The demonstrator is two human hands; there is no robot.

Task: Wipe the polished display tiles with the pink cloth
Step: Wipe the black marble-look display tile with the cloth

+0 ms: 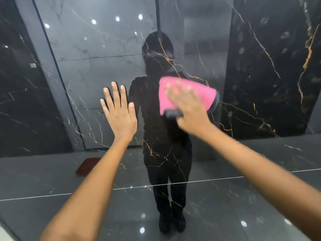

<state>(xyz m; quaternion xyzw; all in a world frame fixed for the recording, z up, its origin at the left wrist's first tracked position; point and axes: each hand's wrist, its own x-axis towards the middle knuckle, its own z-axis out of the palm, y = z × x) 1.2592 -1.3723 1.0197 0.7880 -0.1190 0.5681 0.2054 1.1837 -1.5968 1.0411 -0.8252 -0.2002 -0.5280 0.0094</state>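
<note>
Head view shows your right hand (188,108) blurred, fingers spread flat on the pink cloth (184,96), hiding its middle. Your left hand (119,110) lies flat on the dark shiny tile (97,70), fingers straight and slightly apart. No writing can be read.

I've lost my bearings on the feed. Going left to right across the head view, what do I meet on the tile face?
Dark red reflected patch → left hand flat on the polished tile → pink cloth with the right hand pressed over it → gold-veined black tile.
</note>
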